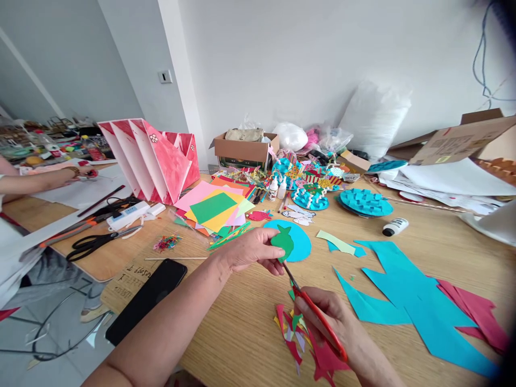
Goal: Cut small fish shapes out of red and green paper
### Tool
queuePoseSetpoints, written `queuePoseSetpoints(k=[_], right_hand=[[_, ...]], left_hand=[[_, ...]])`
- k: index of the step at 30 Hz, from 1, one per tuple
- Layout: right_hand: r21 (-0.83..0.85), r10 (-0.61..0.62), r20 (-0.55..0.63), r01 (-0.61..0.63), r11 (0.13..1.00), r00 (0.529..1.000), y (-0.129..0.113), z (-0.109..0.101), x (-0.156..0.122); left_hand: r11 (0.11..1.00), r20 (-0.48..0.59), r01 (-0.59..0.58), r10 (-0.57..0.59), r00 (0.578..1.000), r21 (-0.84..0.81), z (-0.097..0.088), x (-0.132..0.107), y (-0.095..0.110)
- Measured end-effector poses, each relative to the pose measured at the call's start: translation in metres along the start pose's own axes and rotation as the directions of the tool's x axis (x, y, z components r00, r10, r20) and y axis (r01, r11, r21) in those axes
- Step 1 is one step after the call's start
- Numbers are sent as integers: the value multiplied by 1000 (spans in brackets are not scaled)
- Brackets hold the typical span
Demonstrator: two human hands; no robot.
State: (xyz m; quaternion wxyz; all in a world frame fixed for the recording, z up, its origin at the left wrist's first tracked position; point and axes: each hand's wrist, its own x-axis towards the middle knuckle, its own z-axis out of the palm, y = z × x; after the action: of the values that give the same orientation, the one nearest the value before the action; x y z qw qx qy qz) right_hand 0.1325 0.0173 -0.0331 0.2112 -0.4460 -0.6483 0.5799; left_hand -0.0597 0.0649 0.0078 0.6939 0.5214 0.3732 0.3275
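Observation:
My left hand (252, 251) pinches a small green paper cut-out (283, 242) shaped like a fish, held just above the wooden table (250, 322). My right hand (328, 325) grips red-handled scissors (316, 312), whose blades point up and left and meet the lower edge of the green shape. A blue paper disc (300, 244) lies right behind the cut-out. Coloured paper scraps (292, 336) are heaped under my right hand.
Large blue (407, 301) and red paper offcuts (475, 314) lie at right. A black phone (147, 298), black scissors (97, 243) and a stack of coloured sheets (213, 209) lie at left. Another person's arm (40, 180) rests far left. Boxes, blue craft discs (365, 202) and glue bottles (395, 226) crowd the back.

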Motion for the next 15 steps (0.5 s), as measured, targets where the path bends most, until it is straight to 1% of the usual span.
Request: queuePoseSetpoints(k=[7, 15], right_hand=[[-13, 0, 1, 0, 1000, 1000, 0, 0, 0], [-17, -17, -1, 17, 1000, 1000, 4, -1, 2]], left_hand=[[1000, 21, -9, 9, 1000, 18, -2, 0, -1], [1000, 19, -4, 4, 1000, 18, -3, 0, -2]])
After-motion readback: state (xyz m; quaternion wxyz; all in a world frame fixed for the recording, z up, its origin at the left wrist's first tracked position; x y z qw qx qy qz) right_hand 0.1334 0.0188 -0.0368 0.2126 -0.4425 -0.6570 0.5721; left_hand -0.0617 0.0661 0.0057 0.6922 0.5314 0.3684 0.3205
